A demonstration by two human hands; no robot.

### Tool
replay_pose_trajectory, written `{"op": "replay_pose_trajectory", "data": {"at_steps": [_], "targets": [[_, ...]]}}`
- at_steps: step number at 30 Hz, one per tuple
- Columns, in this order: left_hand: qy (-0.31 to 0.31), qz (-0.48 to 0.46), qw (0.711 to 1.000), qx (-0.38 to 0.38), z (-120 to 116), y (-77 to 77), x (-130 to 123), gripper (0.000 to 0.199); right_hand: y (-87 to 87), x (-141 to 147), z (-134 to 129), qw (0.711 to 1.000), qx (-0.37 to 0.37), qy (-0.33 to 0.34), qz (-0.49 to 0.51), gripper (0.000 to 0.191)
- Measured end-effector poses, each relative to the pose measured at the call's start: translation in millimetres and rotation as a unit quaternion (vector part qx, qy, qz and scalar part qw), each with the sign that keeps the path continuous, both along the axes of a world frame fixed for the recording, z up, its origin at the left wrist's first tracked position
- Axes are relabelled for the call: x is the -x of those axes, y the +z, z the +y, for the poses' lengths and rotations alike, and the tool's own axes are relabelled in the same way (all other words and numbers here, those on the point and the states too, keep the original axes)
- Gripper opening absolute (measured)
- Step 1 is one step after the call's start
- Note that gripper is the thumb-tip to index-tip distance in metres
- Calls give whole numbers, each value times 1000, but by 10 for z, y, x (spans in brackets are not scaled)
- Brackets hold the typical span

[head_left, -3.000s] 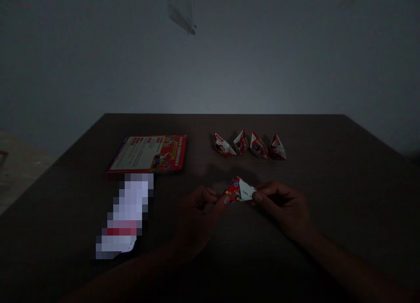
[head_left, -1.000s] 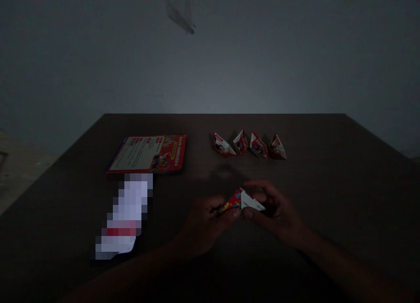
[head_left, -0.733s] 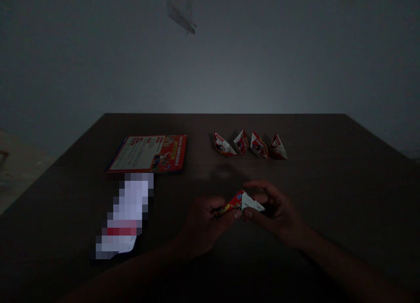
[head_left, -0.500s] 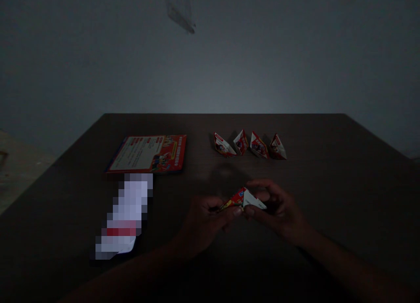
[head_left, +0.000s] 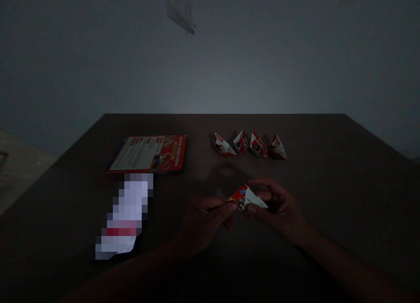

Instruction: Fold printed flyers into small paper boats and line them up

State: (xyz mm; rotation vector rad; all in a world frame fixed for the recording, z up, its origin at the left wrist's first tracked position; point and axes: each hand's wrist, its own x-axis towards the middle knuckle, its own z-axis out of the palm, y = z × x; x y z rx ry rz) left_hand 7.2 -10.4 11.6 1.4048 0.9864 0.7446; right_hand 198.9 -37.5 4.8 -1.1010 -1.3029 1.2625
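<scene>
Between my two hands is a folded piece of printed paper (head_left: pixel 243 197), red and patterned on its left part and white on its right. My left hand (head_left: pixel 206 217) pinches its left end, thumb on the near face. My right hand (head_left: pixel 278 211) grips the right side, its thumb at the lower middle and its fingers behind the white flap. The paper is held above the table in a peaked, triangular shape. Part of it is hidden by my fingers.
Several folded paper boats (head_left: pixel 259 145) stand in a row farther back. A stack of printed red sheets (head_left: pixel 147 154) lies at the left. Nearer me lies a bright, pixelated object (head_left: pixel 127 215). The dark table (head_left: pixel 344 163) meets a grey wall (head_left: pixel 262 53), where a clear bag (head_left: pixel 180 9) hangs.
My left thumb and fingers have shifted slightly left along the folded paper, showing more of its printed face. My right hand has barely moved. Everything on the table stays in place.
</scene>
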Motion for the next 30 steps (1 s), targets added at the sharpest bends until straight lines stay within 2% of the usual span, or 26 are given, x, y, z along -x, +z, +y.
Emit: {"op": "replay_pose_trajectory", "data": {"at_steps": [4,10,16,23,30], "targets": [[15,-6,1000,12,10,-19,4,35,1,-6,-3,1000,-10,-3,-1,34],[-1,-23,1000,3,30,-57,18,40,32,4,-14,1000,-28,-2,-7,30],[27,-35,999,-8,26,-43,10,43,35,6,-4,1000,-16,-20,-5,28],[34,-32,999,-2,23,-52,8,44,4,-24,0,999,-45,-20,-11,24],[64,-31,997,-2,29,-15,0,45,23,-39,-4,1000,-12,-6,10,28]]}}
